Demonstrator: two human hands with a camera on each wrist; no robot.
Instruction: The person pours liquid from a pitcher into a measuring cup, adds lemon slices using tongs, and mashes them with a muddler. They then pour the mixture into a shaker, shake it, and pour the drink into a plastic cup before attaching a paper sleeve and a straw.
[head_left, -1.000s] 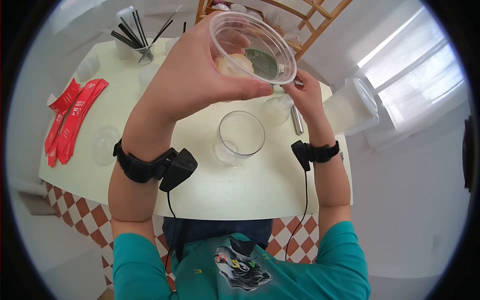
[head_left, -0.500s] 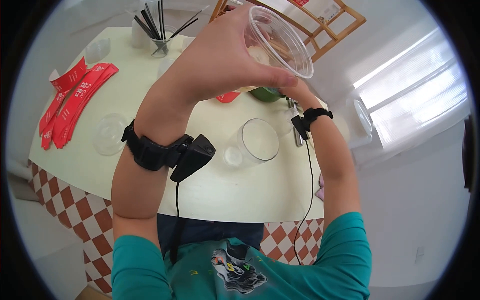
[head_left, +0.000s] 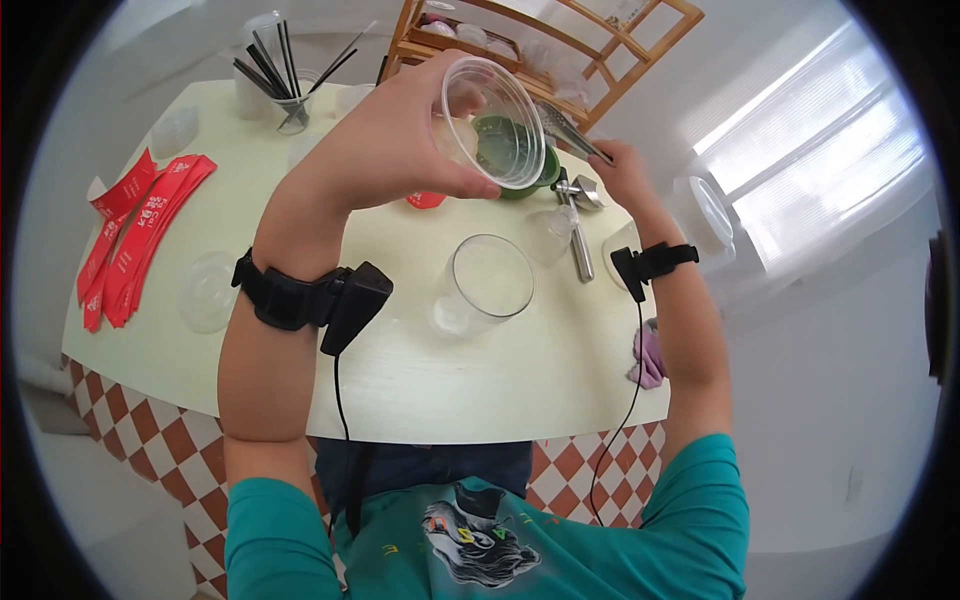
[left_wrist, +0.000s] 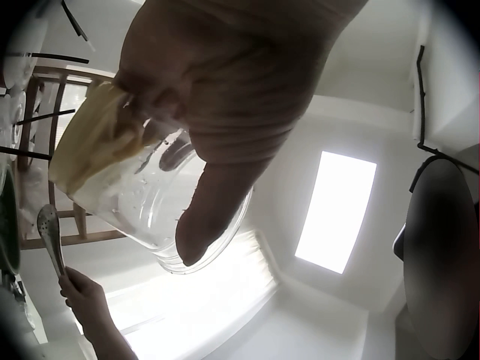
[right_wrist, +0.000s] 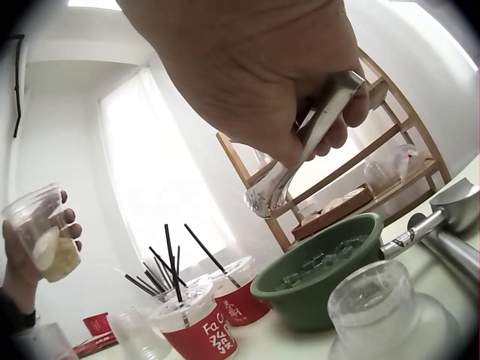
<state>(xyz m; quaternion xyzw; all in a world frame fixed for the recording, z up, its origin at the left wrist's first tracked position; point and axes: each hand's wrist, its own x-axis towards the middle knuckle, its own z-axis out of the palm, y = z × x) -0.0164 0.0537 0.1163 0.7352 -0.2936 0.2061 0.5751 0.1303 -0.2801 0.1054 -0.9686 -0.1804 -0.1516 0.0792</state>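
High over the table, my left hand [head_left: 395, 145] grips a clear plastic cup [head_left: 528, 160], thumb along its side near the rim. The cup leans over, its mouth toward me, with a pale yellow mass [left_wrist: 94, 139] low inside it. My right hand [head_left: 628, 178] holds a metal slotted spoon [head_left: 570, 128] by the handle, just right of the cup. Wet, shiny bits show at the spoon's bowl in the right wrist view. Below it stands a green bowl [right_wrist: 319, 296] of dark jelly-like cubes; in the head view the cup partly hides it.
An empty glass [head_left: 490, 280] stands mid-table. Metal scoops [head_left: 580, 240] lie right of the green bowl, near a clear jar [right_wrist: 375, 307]. Red paper sleeves [head_left: 150, 235] and a cup of black straws [head_left: 292, 115] are at left. Red-sleeved lidded cups [right_wrist: 199, 326] stand behind.
My right hand dipped from beside the cup's rim to the green bowl, then rose to the right with the slotted spoon. The cup stays in my left hand, shifting slightly.
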